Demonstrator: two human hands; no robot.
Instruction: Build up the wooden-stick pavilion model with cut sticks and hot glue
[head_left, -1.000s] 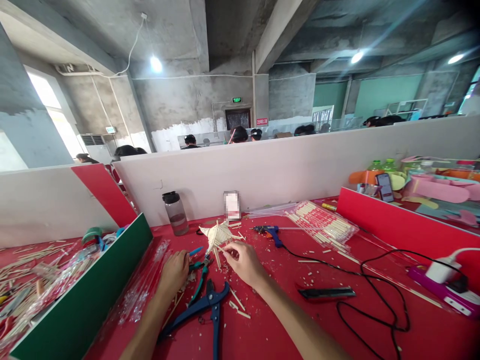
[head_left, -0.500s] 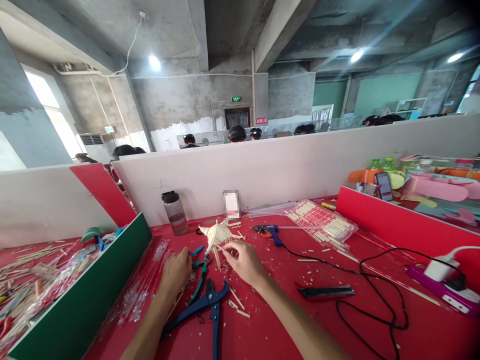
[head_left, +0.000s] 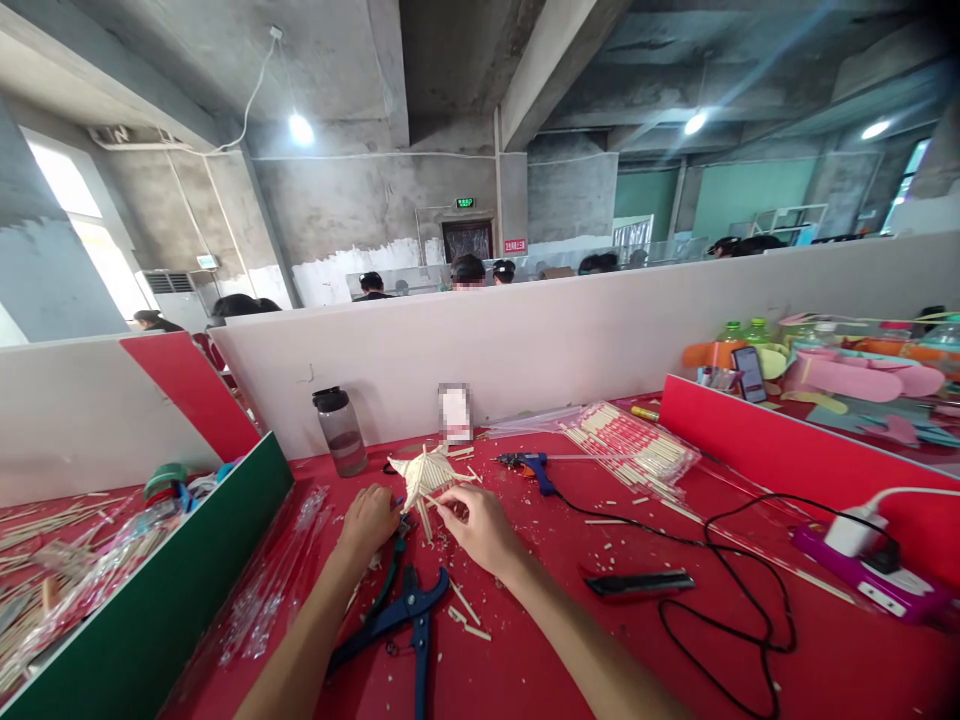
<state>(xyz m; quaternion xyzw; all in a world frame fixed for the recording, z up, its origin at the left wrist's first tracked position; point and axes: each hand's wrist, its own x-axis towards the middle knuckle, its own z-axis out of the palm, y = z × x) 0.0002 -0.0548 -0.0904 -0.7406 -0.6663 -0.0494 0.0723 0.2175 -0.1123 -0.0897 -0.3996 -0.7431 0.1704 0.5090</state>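
In the head view, a small pale model built of thin wooden sticks (head_left: 429, 474), with a pointed roof-like top, stands on the red table. At its right front, my right hand (head_left: 472, 522) is closed, pinching a short thin wooden stick (head_left: 433, 499) against the model's lower edge. My left hand (head_left: 371, 520) is beside the model's left front with its fingers curled in. What those fingers hold, if anything, is hidden. Under and just right of that hand lie green-handled pliers (head_left: 391, 575), partly covered. Nearer to me is a blue hand cutter (head_left: 412, 605) with spread handles.
A blue glue gun (head_left: 534, 468) trails a black cable (head_left: 637, 522). Right of it lies a bag of sticks (head_left: 637, 440); a black utility knife (head_left: 637, 582) lies nearer. A bottle (head_left: 339, 430) stands at the back. Green (head_left: 172, 590) and red (head_left: 787, 450) dividers flank the space.
My left hand has moved right and slightly up, closer to the model; the blue tool visible at its fingers is now hidden. My right hand keeps its pinch. The view has shifted slightly.
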